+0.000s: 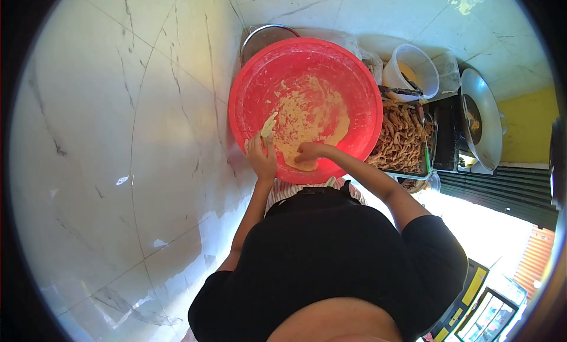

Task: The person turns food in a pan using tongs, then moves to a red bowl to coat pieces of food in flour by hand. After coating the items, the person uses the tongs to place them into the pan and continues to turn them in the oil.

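Note:
A wide red plastic basin [254,67] lies in front of my body, with a pale yellow floury mixture [304,109] spread over its bottom. My left hand [260,157] is at the basin's near left rim, fingers closed on a pale, flour-coated strip [269,125] that points up over the mixture. What the strip is made of I cannot make out. Down in the near part of the mixture, my right hand [311,153] has its fingers curled into the flour. Their tips are partly hidden, and whatever they grip does not show.
Right of the basin, a tray [426,175] holds heaped brown fried strips [398,138] and a green-handled utensil [426,156]. Behind it stands a translucent tub [430,76]. A large metal wok [489,147] is farther right. Marbled tile wall [171,94] runs along the left.

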Available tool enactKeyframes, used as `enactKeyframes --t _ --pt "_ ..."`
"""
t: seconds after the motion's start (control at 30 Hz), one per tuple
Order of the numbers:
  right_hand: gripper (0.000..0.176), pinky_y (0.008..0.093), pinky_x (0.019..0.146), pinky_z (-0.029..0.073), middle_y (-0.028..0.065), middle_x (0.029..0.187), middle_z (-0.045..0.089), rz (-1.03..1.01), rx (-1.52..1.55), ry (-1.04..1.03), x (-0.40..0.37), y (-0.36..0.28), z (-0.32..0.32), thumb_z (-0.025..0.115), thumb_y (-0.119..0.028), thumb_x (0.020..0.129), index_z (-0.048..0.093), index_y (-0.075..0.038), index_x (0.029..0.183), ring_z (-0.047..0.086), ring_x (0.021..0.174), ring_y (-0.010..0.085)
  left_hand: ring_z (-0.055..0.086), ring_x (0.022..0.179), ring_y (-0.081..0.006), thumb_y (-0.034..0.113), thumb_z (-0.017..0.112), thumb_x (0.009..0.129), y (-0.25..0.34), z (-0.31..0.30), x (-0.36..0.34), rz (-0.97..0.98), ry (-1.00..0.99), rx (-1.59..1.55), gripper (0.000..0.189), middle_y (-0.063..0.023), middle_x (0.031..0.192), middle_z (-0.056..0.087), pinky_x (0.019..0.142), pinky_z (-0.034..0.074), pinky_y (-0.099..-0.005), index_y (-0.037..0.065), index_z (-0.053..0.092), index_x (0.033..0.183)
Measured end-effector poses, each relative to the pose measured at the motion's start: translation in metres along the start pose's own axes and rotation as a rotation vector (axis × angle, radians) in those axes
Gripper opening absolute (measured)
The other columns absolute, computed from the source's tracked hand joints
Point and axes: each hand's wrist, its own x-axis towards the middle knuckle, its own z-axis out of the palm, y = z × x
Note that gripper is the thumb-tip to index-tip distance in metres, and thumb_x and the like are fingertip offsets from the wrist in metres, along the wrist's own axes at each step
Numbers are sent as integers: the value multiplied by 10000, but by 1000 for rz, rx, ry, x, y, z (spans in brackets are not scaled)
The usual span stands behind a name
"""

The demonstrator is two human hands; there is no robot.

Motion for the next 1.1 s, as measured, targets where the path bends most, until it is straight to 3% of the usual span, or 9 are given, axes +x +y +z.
enactKeyframes --t 0.13,0.2,0.33,0.43,0.5,0.6,0.73,0.83,1.1 --pt "346 335 582 423 169 721 586 19 161 26 17 -8 -23 588 -255 675 563 44 847 559 668 216 493 909 -290 266 480 817 -3 2 -1 2 2 -22 337 -164 927 547 911 271 -427 -25 517 982" --pt "294 357 579 431 167 688 575 -203 21 388 33 -9 -33 571 -197 683 554 52 837 556 626 265 493 910 -286 264 481 816 -6 3 -3 -3 -4 -11 333 -160 932 545 914 268 -427 -22 517 984" --pt "211 384 634 443 156 793 564 -216 28 694 67 -5 -50 555 -97 661 553 1 848 547 710 298 494 911 -277 258 483 815 -3 1 -2 -8 -19 -4 322 -152 938 543 923 260 -427 -12 516 987" --pt "303 382 715 435 150 928 515 -225 -368 982 83 6 -46 521 -21 662 519 -38 965 506 853 297 497 926 -290 255 478 817 -3 0 -3 -5 -15 0 318 -156 955 552 926 261 -437 -4 520 996" --pt "404 365 805 397 155 1044 482 -269 -334 837 83 12 -34 472 45 654 481 -11 1054 448 973 310 497 927 -288 257 480 816 -1 0 -4 -14 -14 -6 320 -157 955 551 929 258 -436 -5 520 995" --pt "410 376 797 401 162 1024 486 -522 -385 698 74 20 -15 463 60 652 466 4 1059 455 961 320 498 926 -288 261 482 814 -2 0 -2 -22 -15 -11 324 -159 955 550 931 257 -434 -7 521 993" --pt "362 392 777 402 182 1032 474 -562 -456 411 33 25 5 474 15 680 464 10 1042 467 936 333 494 916 -281 259 482 810 -4 1 -2 -13 -31 -5 324 -155 937 545 928 260 -418 -8 518 991" --pt "338 405 752 405 202 1044 452 -448 -348 174 5 31 19 484 -60 722 443 15 1048 481 901 350 495 917 -281 254 484 808 -4 1 -1 -16 -34 -9 321 -159 935 545 928 259 -419 -9 519 990" --pt "250 376 601 429 174 676 573 -98 -172 -126 -12 13 3 609 -211 661 577 19 753 567 681 294 497 907 -280 249 493 806 -4 2 -2 -11 -41 -4 320 -157 926 545 929 259 -422 -8 516 996"
